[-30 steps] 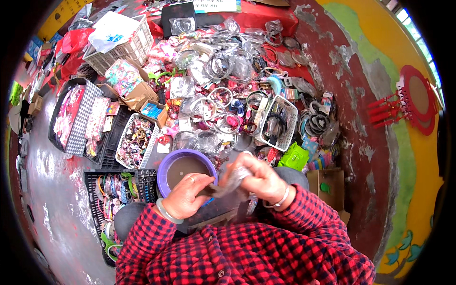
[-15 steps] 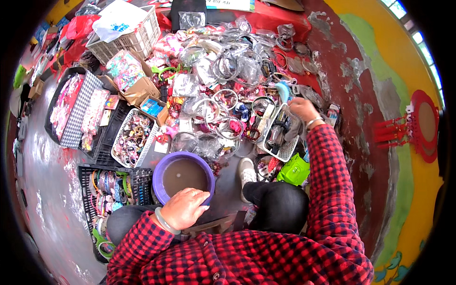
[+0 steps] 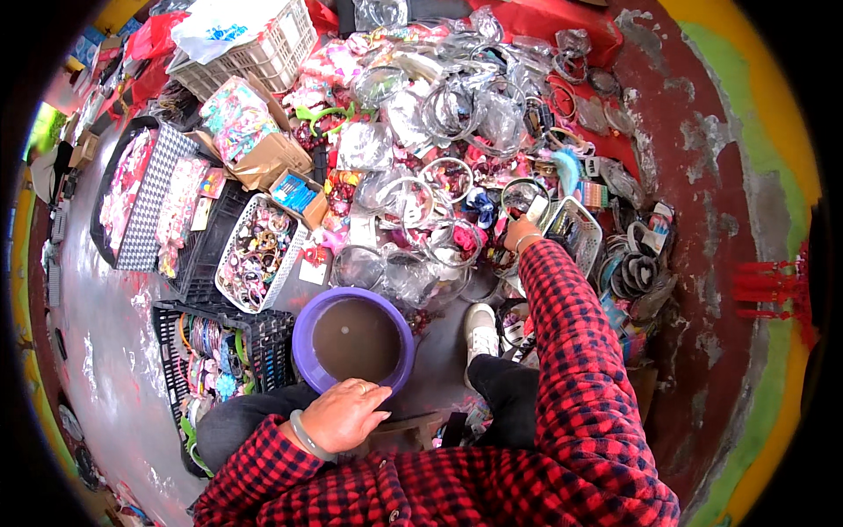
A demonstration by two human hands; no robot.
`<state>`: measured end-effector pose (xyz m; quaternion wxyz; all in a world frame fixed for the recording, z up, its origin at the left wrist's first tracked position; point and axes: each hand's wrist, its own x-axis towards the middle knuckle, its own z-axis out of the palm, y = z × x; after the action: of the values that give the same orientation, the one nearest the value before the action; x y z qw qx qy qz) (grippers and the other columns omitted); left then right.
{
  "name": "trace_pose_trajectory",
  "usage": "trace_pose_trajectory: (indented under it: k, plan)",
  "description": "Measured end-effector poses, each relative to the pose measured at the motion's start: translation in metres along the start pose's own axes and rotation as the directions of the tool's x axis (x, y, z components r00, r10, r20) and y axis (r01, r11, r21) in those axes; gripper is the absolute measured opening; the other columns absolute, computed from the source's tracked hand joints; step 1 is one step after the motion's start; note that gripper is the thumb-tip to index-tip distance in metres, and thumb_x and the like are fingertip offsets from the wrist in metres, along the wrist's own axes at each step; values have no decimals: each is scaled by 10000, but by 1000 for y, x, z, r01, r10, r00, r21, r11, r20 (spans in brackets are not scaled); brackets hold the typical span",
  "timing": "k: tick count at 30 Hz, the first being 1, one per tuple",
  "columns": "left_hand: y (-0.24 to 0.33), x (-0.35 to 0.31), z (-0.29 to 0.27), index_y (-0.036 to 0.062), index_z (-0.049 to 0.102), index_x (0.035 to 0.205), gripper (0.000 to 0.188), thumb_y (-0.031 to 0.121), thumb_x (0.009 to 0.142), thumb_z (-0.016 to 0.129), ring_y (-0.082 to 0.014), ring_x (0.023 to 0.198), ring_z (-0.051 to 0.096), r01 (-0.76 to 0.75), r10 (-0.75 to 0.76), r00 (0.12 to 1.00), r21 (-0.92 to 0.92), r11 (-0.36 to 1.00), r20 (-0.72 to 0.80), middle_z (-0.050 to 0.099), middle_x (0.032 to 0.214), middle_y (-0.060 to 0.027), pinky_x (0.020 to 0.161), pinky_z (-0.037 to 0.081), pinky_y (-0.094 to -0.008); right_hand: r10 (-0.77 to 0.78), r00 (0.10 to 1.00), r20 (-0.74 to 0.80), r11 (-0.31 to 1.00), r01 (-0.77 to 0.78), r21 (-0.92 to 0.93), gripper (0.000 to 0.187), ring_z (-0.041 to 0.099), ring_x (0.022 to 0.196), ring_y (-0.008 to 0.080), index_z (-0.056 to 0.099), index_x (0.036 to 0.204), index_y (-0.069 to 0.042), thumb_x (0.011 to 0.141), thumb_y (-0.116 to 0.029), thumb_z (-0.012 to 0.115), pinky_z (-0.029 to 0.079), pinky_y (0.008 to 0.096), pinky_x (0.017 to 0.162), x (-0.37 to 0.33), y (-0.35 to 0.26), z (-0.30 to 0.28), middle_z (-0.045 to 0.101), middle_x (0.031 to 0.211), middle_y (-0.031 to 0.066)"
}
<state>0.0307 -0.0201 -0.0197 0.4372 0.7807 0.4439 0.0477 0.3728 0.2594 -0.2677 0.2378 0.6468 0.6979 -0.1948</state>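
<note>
My left hand [image 3: 349, 416] lies palm down at the near rim of a purple basin [image 3: 307, 351] of murky brown water. Its fingers are stretched out and hold nothing. My right hand [image 3: 522, 234] reaches into the accessories beside a white plastic basket [image 3: 590, 230]. Its fingers are curled downward, and whatever they grip is hidden. A round hairband [image 3: 507, 204] stands just beyond that hand, with a dark blue hair bow [image 3: 479, 205] to its left. A light blue feathery piece [image 3: 566, 171] sticks up behind the basket. My right sleeve covers part of the basket.
Bagged hairbands [image 3: 448, 105] pile up ahead. To the left stand a white basket of hair ties [image 3: 299, 255], a black crate of hairbands [image 3: 268, 342], a cardboard box [image 3: 285, 156] and a houndstooth case [image 3: 151, 211]. Black coiled items [image 3: 634, 275] lie right of my arm.
My right hand has moved left, from the right side of the white basket to its left side. The view has shifted. My left hand stays by the basin rim.
</note>
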Motion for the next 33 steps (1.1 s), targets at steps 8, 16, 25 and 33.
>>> trace_pose_trajectory:
  k: [8, 16, 25, 33]
  plan:
    - [-2, 4, 4, -16, 547, 1075, 351, 192, 796, 591, -310, 921, 550, 10, -10, 1000, -5, 1000, -1, 590, 993, -165, 819, 436, -376, 44, 995, -87, 995, -37, 88, 325, 586, 931, 350, 627, 1001, -6, 798, -193, 456, 474, 391, 817, -5, -1, -8, 601, 1013, 212]
    - [0, 0, 9, -15, 536, 1022, 293, 185, 808, 560, -316, 906, 545, -57, 58, 998, 26, 998, -33, 592, 913, -160, 811, 425, -391, -258, 787, -561, 692, 556, 461, 367, 559, 1035, 260, 625, 1070, -86, 717, -72, 526, 414, 289, 899, -48, 18, -65, 587, 1114, 150]
    - [-6, -7, 15, 21, 558, 818, 168, 185, 785, 554, -340, 783, 569, 39, 0, 975, 172, 984, -222, 593, 765, -157, 699, 448, -447, -317, 832, -454, 67, 498, 865, 379, 539, 861, 61, 624, 1059, 3, 722, 64, 461, 395, 172, 746, -197, -13, -148, 611, 1012, 19]
    - [-22, 0, 20, 11, 611, 866, 199, 184, 790, 545, -363, 761, 573, 144, -73, 926, 167, 975, -370, 603, 758, -193, 691, 448, -459, -286, 874, -393, -124, 373, 919, 349, 546, 991, 114, 626, 1038, 15, 711, 12, 506, 388, 207, 844, -251, -32, -149, 607, 1085, 91]
